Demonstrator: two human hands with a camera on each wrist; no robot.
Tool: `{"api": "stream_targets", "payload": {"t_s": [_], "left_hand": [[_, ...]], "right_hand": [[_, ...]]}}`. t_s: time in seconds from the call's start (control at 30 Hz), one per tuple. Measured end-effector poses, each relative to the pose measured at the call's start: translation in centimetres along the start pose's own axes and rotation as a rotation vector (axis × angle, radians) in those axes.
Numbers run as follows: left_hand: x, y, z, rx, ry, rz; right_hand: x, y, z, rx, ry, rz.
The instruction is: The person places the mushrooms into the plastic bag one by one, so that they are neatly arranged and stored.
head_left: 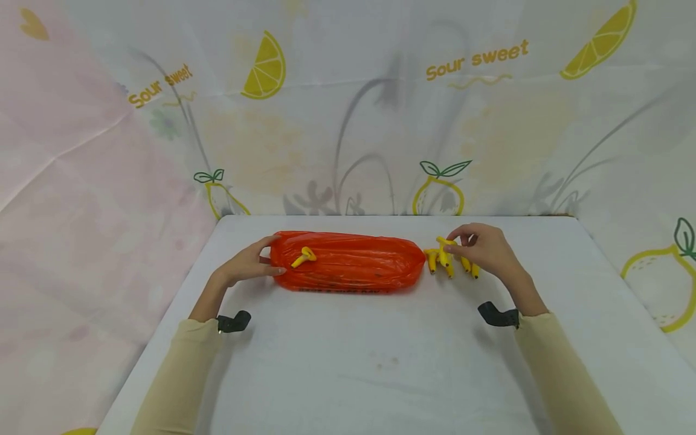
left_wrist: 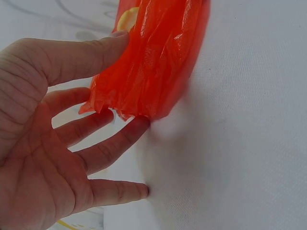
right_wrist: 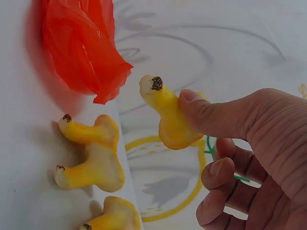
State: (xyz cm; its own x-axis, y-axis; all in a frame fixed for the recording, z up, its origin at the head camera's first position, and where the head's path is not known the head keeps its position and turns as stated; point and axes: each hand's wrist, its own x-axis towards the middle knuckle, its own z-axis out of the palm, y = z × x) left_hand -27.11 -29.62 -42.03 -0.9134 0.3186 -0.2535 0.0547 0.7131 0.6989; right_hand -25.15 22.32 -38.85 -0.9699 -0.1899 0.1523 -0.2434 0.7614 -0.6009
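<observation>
A red plastic bag (head_left: 348, 260) lies lengthwise on the white table, with a yellow mushroom (head_left: 304, 257) on its left part. My left hand (head_left: 247, 264) is at the bag's left end, fingers spread and fairly straight; in the left wrist view the thumb (left_wrist: 108, 52) and some fingertips touch the crinkled red plastic. Just right of the bag, my right hand (head_left: 484, 246) pinches another yellow mushroom (right_wrist: 172, 112) between thumb and index finger, holding it above the table, its dark-tipped stem pointing away. Several more yellow mushrooms (right_wrist: 103, 167) lie below that hand.
A cloth backdrop (head_left: 348, 121) printed with lemons and lettering hangs behind the table's far edge. The white tabletop (head_left: 359, 362) stretches between my forearms. Dark wrist cameras (head_left: 235, 322) sit at both sleeve cuffs.
</observation>
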Motion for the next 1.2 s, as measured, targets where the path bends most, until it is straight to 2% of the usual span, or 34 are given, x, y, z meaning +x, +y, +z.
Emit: {"api": "stream_targets", "payload": {"t_s": [0.2,0.5,1.2], "left_hand": [[-0.2,0.3,0.0,-0.015,0.0,0.007],[-0.1,0.2,-0.2,-0.009,0.004,0.009],[-0.2,0.1,0.0,-0.005,0.002,0.022]], "right_hand": [[0.8,-1.0,1.1,0.048,-0.011,0.003],[2.0,-3.2,2.8,0.087,-0.03,-0.033],[4.2,-6.6,7.7,0.18,-0.081,-0.096]]}}
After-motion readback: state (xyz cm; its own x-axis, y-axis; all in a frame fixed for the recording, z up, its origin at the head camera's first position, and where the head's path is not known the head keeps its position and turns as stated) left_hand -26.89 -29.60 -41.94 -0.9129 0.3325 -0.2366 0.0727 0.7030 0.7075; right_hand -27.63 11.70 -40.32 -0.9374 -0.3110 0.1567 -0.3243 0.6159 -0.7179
